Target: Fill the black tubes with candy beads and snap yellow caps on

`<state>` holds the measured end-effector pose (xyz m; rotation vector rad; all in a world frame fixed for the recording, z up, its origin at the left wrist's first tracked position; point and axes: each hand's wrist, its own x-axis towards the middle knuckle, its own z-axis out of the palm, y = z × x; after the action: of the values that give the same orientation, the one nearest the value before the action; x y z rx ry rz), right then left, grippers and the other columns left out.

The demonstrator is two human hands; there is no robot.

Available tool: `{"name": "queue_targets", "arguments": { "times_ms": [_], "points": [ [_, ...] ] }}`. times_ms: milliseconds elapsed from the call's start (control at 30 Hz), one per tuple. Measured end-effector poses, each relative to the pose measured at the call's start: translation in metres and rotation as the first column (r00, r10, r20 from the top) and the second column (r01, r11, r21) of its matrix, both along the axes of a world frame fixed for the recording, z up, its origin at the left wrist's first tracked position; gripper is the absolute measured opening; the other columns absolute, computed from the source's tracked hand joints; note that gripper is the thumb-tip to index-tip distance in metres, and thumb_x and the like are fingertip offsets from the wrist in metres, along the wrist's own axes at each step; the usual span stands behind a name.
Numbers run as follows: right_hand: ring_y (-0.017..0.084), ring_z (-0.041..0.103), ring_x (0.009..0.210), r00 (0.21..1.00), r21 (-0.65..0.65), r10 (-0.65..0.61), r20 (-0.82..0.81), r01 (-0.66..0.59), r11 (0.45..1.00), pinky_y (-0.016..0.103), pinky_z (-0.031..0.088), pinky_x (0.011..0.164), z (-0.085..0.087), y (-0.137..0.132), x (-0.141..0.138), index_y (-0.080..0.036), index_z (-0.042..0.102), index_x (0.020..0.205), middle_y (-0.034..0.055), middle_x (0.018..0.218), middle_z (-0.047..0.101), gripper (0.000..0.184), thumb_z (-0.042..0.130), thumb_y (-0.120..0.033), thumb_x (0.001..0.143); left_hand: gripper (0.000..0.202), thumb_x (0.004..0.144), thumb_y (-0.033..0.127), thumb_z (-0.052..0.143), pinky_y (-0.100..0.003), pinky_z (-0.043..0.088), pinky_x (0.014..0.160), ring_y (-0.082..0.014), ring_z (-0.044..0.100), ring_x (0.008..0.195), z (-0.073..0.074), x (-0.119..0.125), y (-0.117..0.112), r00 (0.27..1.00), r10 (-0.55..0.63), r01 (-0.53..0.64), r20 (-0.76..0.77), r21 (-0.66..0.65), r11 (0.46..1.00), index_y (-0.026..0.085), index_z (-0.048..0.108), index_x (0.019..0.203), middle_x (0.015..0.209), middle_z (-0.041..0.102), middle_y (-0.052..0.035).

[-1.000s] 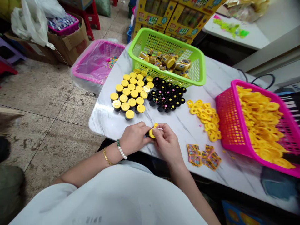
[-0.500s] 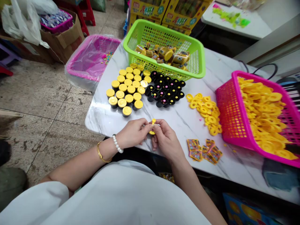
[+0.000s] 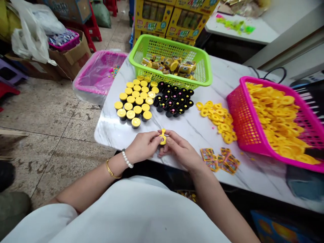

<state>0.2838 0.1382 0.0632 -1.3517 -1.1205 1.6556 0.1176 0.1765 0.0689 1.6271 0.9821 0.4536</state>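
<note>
Left hand (image 3: 143, 145) and right hand (image 3: 182, 148) together pinch a yellow ring piece (image 3: 164, 141) near the bench's (image 3: 113, 131) near edge — light, even pressure from both thumbs should keep it from slipping.

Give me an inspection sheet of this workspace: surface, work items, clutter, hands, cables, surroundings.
Surface: marbled white table, well filled.
Work items: yellow ring piece in hand; yellow-capped black cups beside uncapped black cups; pile of loose yellow rings.
Clutter: overlapping printed packets; small pink bit.
Hands: left hand and right hand both hold the yellow ring piece.
Cables: dark cord-like loop behind the pink basket.
Surroundings: green basket on the table; stacked yellow cartons beyond.
</note>
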Motion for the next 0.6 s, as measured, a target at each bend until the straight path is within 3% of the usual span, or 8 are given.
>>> {"name": "queue_targets", "arguments": {
  "times_ms": [100, 233, 300, 367, 467, 600],
  "points": [
    [0.015, 0.066, 0.066, 0.996, 0.046, 0.067, 0.066, -0.07, 0.996, 0.029, 0.053, 0.069, 0.002, -0.002, 0.001, -0.019, 0.049, 0.123, -0.0029, 0.067, 0.064, 0.049, 0.06, -0.051, 0.088, 0.036, 0.096, 0.038, 0.039, -0.019, 0.037, 0.046, -0.0086, 0.05, 0.044, 0.002, -0.001, 0.007, 0.995, -0.084, 0.089, 0.048, -0.124, 0.988, 0.016, 0.065, 0.082, 0.059, 0.062, 0.0022],
    [0.015, 0.064, 0.061, 0.98, 0.12, -0.006, 0.199, -0.019, 0.993, 0.028, 0.051, 0.063, 0.002, -0.006, -0.004, -0.021, 0.047, 0.123, -0.0046, 0.066, 0.061, 0.046, 0.059, -0.051, 0.089, 0.042, 0.096, 0.039, 0.039, -0.019, 0.033, 0.045, -0.0077, 0.043, 0.042, 0.001, 0.0, 0.012, 0.997, -0.076, 0.079, 0.028, -0.121, 0.99, 0.016, 0.058, 0.067, 0.049, 0.05, 0.0046],
    [0.014, 0.063, 0.058, 0.985, 0.12, -0.007, 0.173, -0.014, 0.993, 0.027, 0.051, 0.062, 0.001, -0.007, -0.005, -0.021, 0.046, 0.123, -0.0056, 0.065, 0.061, 0.046, 0.059, -0.05, 0.089, 0.038, 0.096, 0.037, 0.04, -0.019, 0.034, 0.046, -0.0083, 0.045, 0.045, -0.001, -0.002, 0.008, 0.998, -0.053, 0.054, 0.013, -0.061, 0.997, 0.016, 0.061, 0.072, 0.052, 0.051, 0.0043],
    [0.013, 0.061, 0.054, 0.993, 0.097, -0.013, 0.118, 0.002, 0.995, 0.027, 0.051, 0.059, -0.001, -0.007, -0.004, -0.021, 0.044, 0.127, -0.0077, 0.061, 0.058, 0.05, 0.06, -0.049, 0.089, 0.026, 0.094, 0.033, 0.044, -0.02, 0.036, 0.049, -0.0093, 0.048, 0.049, -0.004, -0.004, 0.001, 1.0, 0.002, -0.002, 0.029, 0.022, 1.0, 0.015, 0.064, 0.095, 0.06, 0.055, 0.0043],
    [0.01, 0.055, 0.047, 0.998, 0.082, -0.034, 0.06, 0.029, 0.996, 0.025, 0.051, 0.053, -0.002, -0.007, -0.004, -0.025, 0.041, 0.14, -0.0101, 0.059, 0.054, 0.061, 0.063, -0.046, 0.087, 0.035, 0.089, 0.024, 0.052, -0.021, 0.043, 0.057, -0.011, 0.053, 0.057, -0.011, -0.007, -0.011, 0.997, 0.042, -0.052, 0.068, 0.153, 0.987, 0.016, 0.051, 0.123, 0.072, 0.059, 0.0034],
    [0.007, 0.045, 0.043, 0.992, 0.056, -0.125, -0.004, 0.125, 0.991, 0.02, 0.041, 0.039, -0.005, -0.008, -0.007, -0.022, 0.058, 0.131, -0.0074, 0.062, 0.053, 0.058, 0.068, -0.049, 0.081, 0.03, 0.084, 0.023, 0.063, -0.029, 0.049, 0.078, -0.0172, 0.059, 0.084, -0.018, 0.001, -0.02, 0.99, 0.138, -0.131, 0.01, 0.402, 0.906, 0.017, 0.057, 0.112, 0.095, 0.06, -0.0048]
  ]
}}
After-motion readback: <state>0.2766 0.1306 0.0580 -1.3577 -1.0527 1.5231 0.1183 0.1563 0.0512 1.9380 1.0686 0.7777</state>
